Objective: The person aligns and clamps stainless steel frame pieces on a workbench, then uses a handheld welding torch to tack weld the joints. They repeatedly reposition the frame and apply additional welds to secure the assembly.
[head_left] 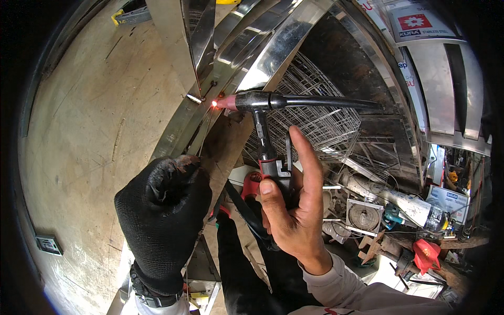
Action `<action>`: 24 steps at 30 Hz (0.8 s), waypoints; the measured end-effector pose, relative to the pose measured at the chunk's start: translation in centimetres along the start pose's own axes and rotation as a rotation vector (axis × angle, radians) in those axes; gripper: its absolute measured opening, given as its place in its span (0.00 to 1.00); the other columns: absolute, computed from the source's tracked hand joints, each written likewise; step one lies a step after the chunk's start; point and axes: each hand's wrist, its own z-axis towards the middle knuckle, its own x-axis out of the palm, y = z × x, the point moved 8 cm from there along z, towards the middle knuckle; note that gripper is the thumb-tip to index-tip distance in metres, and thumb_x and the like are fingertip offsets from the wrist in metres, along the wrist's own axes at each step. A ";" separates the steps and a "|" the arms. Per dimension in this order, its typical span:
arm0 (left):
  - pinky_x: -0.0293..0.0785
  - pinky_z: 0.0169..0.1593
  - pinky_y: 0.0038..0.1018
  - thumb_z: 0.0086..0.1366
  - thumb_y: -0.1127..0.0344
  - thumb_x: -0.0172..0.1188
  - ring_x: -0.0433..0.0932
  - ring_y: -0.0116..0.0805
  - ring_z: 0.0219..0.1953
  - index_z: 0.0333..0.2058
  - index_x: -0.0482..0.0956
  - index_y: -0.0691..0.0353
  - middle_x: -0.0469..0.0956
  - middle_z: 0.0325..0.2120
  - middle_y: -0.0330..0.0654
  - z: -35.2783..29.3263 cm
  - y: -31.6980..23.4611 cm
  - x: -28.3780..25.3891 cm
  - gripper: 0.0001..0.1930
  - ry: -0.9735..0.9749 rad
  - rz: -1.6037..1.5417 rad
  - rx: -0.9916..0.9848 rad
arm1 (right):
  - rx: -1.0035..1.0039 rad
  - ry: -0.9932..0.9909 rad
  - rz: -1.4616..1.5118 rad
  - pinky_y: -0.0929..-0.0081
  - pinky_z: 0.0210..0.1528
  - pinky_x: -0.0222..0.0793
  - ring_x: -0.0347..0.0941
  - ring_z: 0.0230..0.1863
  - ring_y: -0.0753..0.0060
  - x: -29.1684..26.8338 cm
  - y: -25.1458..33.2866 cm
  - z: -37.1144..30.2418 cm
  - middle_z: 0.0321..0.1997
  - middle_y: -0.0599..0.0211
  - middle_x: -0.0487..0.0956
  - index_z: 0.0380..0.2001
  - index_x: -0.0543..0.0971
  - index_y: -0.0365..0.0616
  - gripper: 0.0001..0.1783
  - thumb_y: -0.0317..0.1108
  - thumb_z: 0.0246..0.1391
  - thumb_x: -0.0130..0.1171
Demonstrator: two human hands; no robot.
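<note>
My right hand (302,215), bare, is wrapped round the handle of a black TIG welding torch (262,134), with the index finger raised off it. The torch's pink nozzle (227,103) points left, and a bright red-orange glow shows at its tip. That tip sits at a shiny metal strip (181,123) along the edge of the wooden board. My left hand (165,215), in a black glove, is closed round a thin filler rod (206,134). From the fingers the rod runs up toward the glow. Polished metal sheets (278,47) stand just beyond the nozzle.
The wide wooden tabletop (100,121) fills the left side. A yellow and black tool (131,17) lies at its far edge, a small dark square object (49,244) near the left rim. Wire racks (315,105) lie right of the board; a red object (426,255) and clutter sit lower right.
</note>
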 end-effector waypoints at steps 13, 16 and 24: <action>0.80 0.38 0.23 0.63 0.74 0.69 0.84 0.26 0.31 0.42 0.86 0.65 0.87 0.31 0.42 0.1 -0.1 -0.1 0.08 0.078 0.144 0.124 | -0.120 0.007 -0.083 0.79 0.48 0.75 0.78 0.51 0.75 0.0 0.4 -0.1 0.70 0.47 0.70 0.75 0.59 0.39 0.38 0.25 0.64 0.59; 0.81 0.41 0.24 0.63 0.73 0.70 0.85 0.27 0.33 0.43 0.86 0.67 0.87 0.33 0.43 0.1 -0.6 -0.2 0.10 0.071 0.061 0.216 | -0.046 -0.017 -0.048 0.78 0.50 0.74 0.77 0.53 0.74 -0.1 0.2 0.0 0.70 0.47 0.70 0.75 0.58 0.38 0.38 0.26 0.65 0.59; 0.81 0.37 0.27 0.58 0.72 0.72 0.87 0.33 0.30 0.41 0.88 0.64 0.87 0.30 0.46 -0.1 -0.1 0.6 0.11 0.008 0.128 0.169 | -0.031 -0.042 0.034 0.72 0.53 0.74 0.77 0.55 0.68 -0.3 -0.5 -0.2 0.71 0.41 0.68 0.75 0.57 0.35 0.39 0.29 0.66 0.59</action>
